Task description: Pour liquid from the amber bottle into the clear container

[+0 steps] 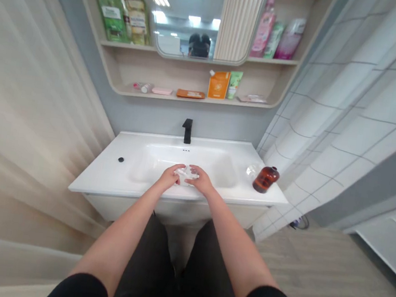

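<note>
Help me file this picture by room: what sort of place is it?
Most likely a bathroom, or a space set up as one: there is a white washbasin, a black faucet behind it, and a mirror above.

The hands (168, 177) (202, 181) partly hide a clear object (183, 172) too small to identify.

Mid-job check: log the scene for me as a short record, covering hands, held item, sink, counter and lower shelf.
Left hand: fingers on the left side of the clear item
Right hand: fingers on the right side of the clear item
Held: clear item, exact kind unclear, over the sink's front part
Sink: white, black faucet behind
Counter, left: small black disc
Counter, right: brown bottle, a clear object beside it
Lower shelf: includes orange pouch, green tube
</note>
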### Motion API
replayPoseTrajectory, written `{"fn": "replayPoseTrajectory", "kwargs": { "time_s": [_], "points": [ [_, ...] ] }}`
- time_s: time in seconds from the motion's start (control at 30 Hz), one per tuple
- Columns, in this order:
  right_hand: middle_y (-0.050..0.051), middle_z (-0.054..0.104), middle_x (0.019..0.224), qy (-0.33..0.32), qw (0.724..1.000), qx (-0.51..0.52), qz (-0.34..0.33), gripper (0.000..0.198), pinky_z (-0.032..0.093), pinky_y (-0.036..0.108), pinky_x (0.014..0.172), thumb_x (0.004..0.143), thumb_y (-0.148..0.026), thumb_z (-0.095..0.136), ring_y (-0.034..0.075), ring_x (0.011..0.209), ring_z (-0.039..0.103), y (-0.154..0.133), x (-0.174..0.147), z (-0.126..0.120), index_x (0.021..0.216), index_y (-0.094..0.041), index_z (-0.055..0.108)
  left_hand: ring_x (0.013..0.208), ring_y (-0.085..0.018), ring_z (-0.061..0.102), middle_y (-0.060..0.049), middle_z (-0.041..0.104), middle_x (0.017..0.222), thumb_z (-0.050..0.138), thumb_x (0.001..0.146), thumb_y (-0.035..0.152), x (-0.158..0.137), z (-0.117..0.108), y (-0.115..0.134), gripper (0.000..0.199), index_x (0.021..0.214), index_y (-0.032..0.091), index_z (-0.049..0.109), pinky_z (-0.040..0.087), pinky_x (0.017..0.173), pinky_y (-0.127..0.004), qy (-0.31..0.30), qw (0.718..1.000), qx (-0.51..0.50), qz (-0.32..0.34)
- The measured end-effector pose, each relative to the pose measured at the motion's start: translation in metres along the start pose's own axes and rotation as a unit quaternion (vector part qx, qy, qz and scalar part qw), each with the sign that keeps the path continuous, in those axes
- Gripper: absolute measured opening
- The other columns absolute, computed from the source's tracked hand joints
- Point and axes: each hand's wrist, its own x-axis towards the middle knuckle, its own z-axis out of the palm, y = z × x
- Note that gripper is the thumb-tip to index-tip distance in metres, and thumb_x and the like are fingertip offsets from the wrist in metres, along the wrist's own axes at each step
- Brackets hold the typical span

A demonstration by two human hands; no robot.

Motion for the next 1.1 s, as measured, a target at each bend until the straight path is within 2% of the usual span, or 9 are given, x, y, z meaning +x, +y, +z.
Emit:
{"fn": "replayPoseTrajectory", "kwargs": {
  "time_s": [0.17,0.27,0.43,0.7,0.9,1.03,1.1],
  "points": [
    [0.008,0.075,0.128,0.004,1.000,0.002,0.005,0.079,0.057,0.046,0.108,0.065,-0.035,0.099,0.028,0.119,0.070,-0.0016,-0.0007,0.0002,0.139,-0.029,0.073,0.058,-0.013,0.065,-0.010,0.082,0.111,0.066,0.083,0.027,0.0008,0.0000,-0.0016,0.055,0.137,0.016,0.075,0.058,0.065,-0.030,-0.004,1.000,0.000,-0.001],
    [0.008,0.076,0.126,0.003,1.000,0.003,0.004,0.079,0.056,0.047,0.110,0.065,-0.036,0.100,0.028,0.119,0.070,-0.0023,-0.0010,-0.0002,0.139,-0.029,0.073,0.058,-0.012,0.065,-0.010,0.082,0.117,0.066,0.084,0.030,0.0013,-0.0005,-0.0028,0.056,0.138,0.017,0.074,0.057,0.064,-0.029,-0.006,1.000,-0.009,0.004],
    [0.008,0.076,0.125,0.002,1.000,0.002,0.001,0.079,0.055,0.048,0.112,0.065,-0.034,0.100,0.028,0.118,0.071,-0.0017,-0.0007,-0.0008,0.139,-0.028,0.073,0.056,-0.012,0.065,-0.009,0.083,0.105,0.066,0.083,0.032,0.0013,-0.0025,-0.0026,0.059,0.139,0.015,0.074,0.058,0.066,-0.030,-0.012,0.999,-0.030,-0.005],
    [0.009,0.076,0.128,0.002,1.000,0.006,-0.004,0.080,0.054,0.048,0.113,0.066,-0.037,0.100,0.028,0.118,0.071,0.0011,0.0001,0.0001,0.140,-0.027,0.072,0.058,-0.012,0.064,-0.012,0.080,0.126,0.069,0.080,0.030,0.0010,-0.0007,-0.0027,0.058,0.136,0.018,0.076,0.058,0.065,-0.031,-0.005,1.000,-0.024,0.004],
    [0.009,0.076,0.129,0.002,1.000,0.000,-0.007,0.079,0.053,0.049,0.115,0.065,-0.034,0.100,0.028,0.118,0.071,0.0003,0.0002,-0.0005,0.139,-0.028,0.073,0.056,-0.012,0.063,-0.010,0.082,0.116,0.067,0.080,0.029,0.0032,-0.0009,-0.0032,0.057,0.134,0.017,0.076,0.056,0.063,-0.030,-0.008,0.999,-0.038,-0.006],
    [0.008,0.076,0.128,0.002,1.000,-0.003,0.002,0.078,0.055,0.047,0.112,0.066,-0.034,0.100,0.028,0.118,0.071,-0.0023,-0.0002,-0.0004,0.139,-0.028,0.073,0.058,-0.014,0.065,-0.006,0.081,0.093,0.067,0.084,0.033,0.0031,-0.0023,-0.0029,0.055,0.134,0.015,0.077,0.057,0.068,-0.031,-0.014,0.999,-0.036,-0.004],
    [0.008,0.076,0.128,-0.001,1.000,-0.001,-0.002,0.078,0.056,0.047,0.111,0.065,-0.035,0.100,0.028,0.119,0.070,-0.0033,-0.0004,-0.0004,0.139,-0.028,0.073,0.059,-0.015,0.065,-0.006,0.081,0.093,0.067,0.083,0.033,0.0026,-0.0022,-0.0026,0.054,0.133,0.015,0.077,0.058,0.069,-0.032,-0.011,0.999,-0.040,0.001]
  ]
}}
